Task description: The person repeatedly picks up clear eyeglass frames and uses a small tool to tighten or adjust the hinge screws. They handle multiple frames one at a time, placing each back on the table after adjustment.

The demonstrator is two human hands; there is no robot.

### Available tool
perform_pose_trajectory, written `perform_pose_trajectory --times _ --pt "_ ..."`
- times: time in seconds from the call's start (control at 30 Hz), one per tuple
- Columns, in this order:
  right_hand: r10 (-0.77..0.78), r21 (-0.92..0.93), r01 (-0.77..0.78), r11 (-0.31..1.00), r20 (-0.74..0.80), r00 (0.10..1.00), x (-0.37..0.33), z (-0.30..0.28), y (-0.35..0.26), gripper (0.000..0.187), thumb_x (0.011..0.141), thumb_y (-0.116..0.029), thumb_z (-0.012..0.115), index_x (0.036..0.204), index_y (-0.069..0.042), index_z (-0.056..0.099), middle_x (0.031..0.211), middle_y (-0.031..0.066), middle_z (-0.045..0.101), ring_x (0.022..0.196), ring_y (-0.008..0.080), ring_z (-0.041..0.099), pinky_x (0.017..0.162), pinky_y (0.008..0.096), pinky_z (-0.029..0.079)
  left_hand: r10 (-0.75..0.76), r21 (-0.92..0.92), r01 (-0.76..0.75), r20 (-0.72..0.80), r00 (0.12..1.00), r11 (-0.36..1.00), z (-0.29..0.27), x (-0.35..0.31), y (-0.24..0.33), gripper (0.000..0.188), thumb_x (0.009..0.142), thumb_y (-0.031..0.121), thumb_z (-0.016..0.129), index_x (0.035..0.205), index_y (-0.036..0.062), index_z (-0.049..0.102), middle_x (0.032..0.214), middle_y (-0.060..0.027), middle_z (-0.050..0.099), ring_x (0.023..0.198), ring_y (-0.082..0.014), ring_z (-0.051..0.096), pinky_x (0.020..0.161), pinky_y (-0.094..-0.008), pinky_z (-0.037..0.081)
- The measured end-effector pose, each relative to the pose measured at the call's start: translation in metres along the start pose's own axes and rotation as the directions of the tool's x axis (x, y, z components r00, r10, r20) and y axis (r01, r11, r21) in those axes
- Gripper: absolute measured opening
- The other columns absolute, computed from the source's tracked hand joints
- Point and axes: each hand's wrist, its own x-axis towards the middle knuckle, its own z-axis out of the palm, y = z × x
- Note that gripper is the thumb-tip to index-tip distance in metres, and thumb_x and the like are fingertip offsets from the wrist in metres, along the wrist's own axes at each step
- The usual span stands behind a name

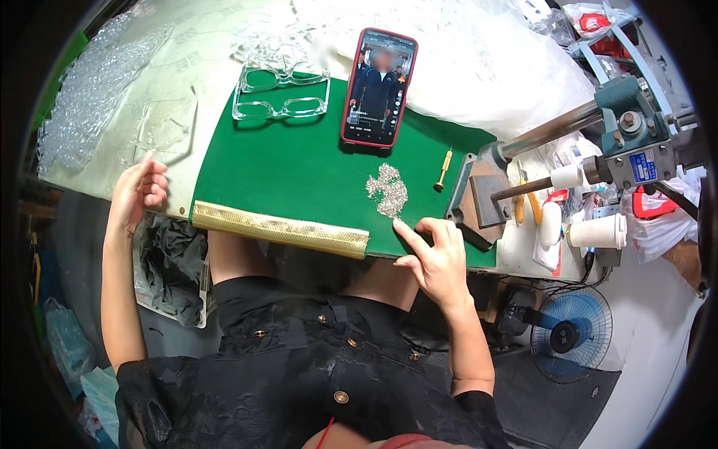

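Green mat [299,165] with a gold mesh-patterned strip [280,228] along its near edge, silvery pile of small parts [387,188], red-cased phone [379,87], clear spectacle frames [280,93], brass-coloured pin [443,170], blue fan [571,334], black garment [299,359] with gold, perhaps brass, buttons.

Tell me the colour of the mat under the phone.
Green mat, clearest in the head view.

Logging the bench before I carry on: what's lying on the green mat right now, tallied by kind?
Clear plastic glasses frames: 2
Smartphone in red case: 1
Pile of tiny silver metal parts: 1
Small brass-coloured tool: 1
Total: 5 on the green mat
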Motion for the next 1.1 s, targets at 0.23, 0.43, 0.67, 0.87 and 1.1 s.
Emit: perform_pose_trajectory --times 0.23,0.43,0.67,0.87,1.1 --pt "0.063 0.084 -0.059 0.995 -0.048 0.997 0.001 -0.003 -0.004 0.047 0.078 -0.038 0.065 0.115 -0.01 0.064 0.097 0.0085 0.053 0.091 0.0264 0.051 0.078 0.0376 0.04 0.771 0.592 -0.705 0.21 0.602 0.389 0.16 -0.002 0.048 0.021 0.089 0.024 0.063 0.093 0.004 0.06 0.081 -0.0072 0.063 0.074 -0.017 0.062 0.065 -0.0306 0.048" --pt "0.076 0.117 -0.069 0.991 -0.056 0.996 0.001 -0.003 -0.005 0.041 0.077 -0.034 0.068 0.108 -0.008 0.065 0.098 0.0089 0.055 0.091 0.0269 0.052 0.078 0.0381 0.042 0.679 0.766 -0.631 0.529 0.509 -0.123 0.224 0.058 0.059 0.02 0.085 0.023 0.063 0.093 0.0049 0.058 0.085 -0.0112 0.059 0.073 -0.0313 0.061 0.07 -0.041 0.05" --pt "0.123 0.138 -0.109 0.984 -0.094 0.988 0.0 0.002 -0.004 0.038 0.072 -0.021 0.072 0.106 -0.006 0.065 0.097 0.0095 0.055 0.09 0.0279 0.052 0.077 0.0381 0.042 0.55 0.586 -0.81 0.675 0.491 0.005 0.211 0.036 0.074 0.022 0.092 0.023 0.053 0.092 0.0027 0.06 0.085 -0.0125 0.058 0.077 -0.0284 0.061 0.073 -0.0352 0.049" --pt "0.337 0.45 -0.259 0.855 -0.102 0.936 0.01 -0.001 0.002 0.019 0.078 0.002 0.062 0.097 -0.002 0.067 0.083 0.0127 0.06 0.078 0.0283 0.059 0.07 0.0348 0.047 0.314 0.069 -0.393 0.484 0.817 0.917 0.18 -0.006 0.086 0.033 0.098 0.031 0.046 0.1 0.0029 0.062 0.095 -0.0086 0.066 0.088 -0.0157 0.062 0.086 -0.0308 0.047" --pt "0.415 0.487 -0.329 0.809 -0.077 0.907 0.01 0.01 0.006 0.009 0.078 0.001 0.066 0.087 -0.001 0.066 0.078 0.0091 0.06 0.068 0.0223 0.061 0.061 0.0304 0.048 0.403 -0.269 -0.306 0.482 0.778 0.913 0.197 -0.051 0.057 0.05 0.094 0.034 0.055 0.124 -0.0027 0.039 0.071 -0.0088 0.059 0.062 -0.0156 0.061 0.075 -0.0312 0.054"
